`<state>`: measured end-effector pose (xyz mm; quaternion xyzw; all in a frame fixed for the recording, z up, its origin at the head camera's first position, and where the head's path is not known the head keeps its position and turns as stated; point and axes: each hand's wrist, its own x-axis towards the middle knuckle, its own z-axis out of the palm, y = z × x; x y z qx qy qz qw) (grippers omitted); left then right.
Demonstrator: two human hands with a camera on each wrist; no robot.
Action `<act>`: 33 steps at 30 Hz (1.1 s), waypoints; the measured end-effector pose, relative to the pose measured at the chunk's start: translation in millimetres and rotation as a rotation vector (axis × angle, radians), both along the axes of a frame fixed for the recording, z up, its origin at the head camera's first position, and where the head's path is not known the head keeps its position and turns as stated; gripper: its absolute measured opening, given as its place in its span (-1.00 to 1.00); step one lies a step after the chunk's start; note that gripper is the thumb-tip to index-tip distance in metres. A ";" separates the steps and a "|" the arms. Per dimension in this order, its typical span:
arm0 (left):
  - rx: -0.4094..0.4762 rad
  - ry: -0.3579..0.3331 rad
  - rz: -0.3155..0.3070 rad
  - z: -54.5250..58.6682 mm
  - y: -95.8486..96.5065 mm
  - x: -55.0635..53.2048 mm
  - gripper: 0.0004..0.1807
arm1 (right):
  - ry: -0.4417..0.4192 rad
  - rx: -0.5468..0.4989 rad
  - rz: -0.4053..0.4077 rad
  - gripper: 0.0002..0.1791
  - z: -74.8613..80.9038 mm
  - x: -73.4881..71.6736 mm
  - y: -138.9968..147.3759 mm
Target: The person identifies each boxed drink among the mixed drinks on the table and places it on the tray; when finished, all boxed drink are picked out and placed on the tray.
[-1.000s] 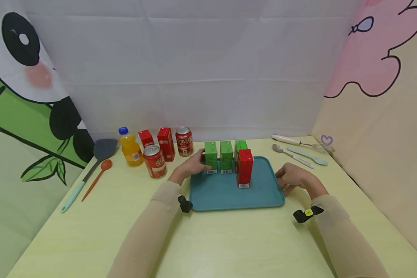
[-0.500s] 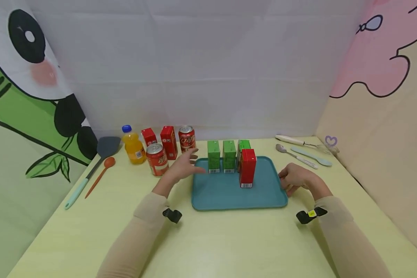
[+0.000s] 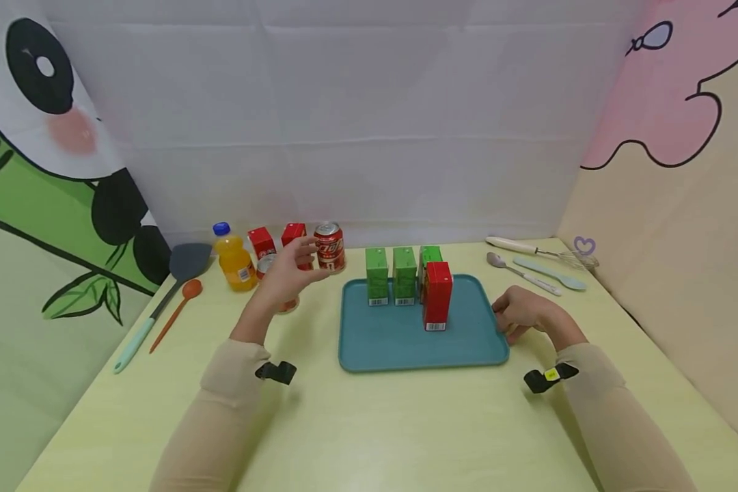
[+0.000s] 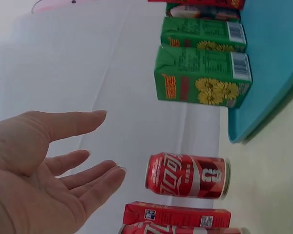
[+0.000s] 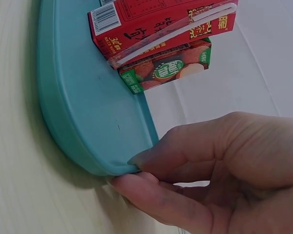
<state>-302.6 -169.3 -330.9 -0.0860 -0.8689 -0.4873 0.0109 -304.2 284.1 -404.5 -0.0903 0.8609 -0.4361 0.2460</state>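
Note:
My left hand (image 3: 288,275) hovers with fingers extended and holds nothing. It is over the front red soda can (image 3: 288,306), which it partly hides, with the back red soda can (image 3: 330,249) just beyond its fingertips. In the left wrist view, a gap separates the fingers from that back can. My right hand (image 3: 521,313) pinches the right rim of the blue tray (image 3: 387,352) between thumb and fingers, as the right wrist view shows. Standing on the tray are two green drink cartons (image 4: 202,78), a red drink carton (image 3: 438,297) and another partly hidden green-edged carton (image 5: 173,68).
Left of the cans stand an orange juice bottle (image 3: 234,263) and two red cartons (image 3: 261,242). A dark spatula (image 3: 189,261) and an orange spoon (image 3: 190,290) lie at far left. A whisk (image 3: 575,259), a spoon (image 3: 523,275) and a pale blue utensil (image 3: 550,273) lie at back right.
My left hand has let go of the leftmost green carton and moved left, off the tray, to the soda cans. The right hand stays at the tray's right rim.

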 end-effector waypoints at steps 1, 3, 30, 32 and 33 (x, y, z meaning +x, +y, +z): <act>-0.011 0.017 0.008 -0.1 -1.6 -3.4 -0.22 | -0.001 0.001 -0.001 -0.37 0.3 -0.3 0.1; -0.040 0.057 0.025 1.0 -5.6 -11.6 -0.22 | -0.005 0.004 -0.001 -0.36 0.7 -0.6 0.4; -0.459 -0.159 0.080 25.9 -26.9 -100.9 -0.14 | 0.000 -0.026 -0.005 -0.39 0.6 -0.7 0.6; -0.463 -0.171 0.079 23.9 -26.6 -102.7 -0.16 | -0.004 -0.028 -0.005 -0.39 0.4 -0.6 0.1; -0.459 -0.181 0.080 22.4 -26.8 -103.9 -0.16 | -0.006 -0.028 -0.006 -0.39 0.4 -0.4 -0.1</act>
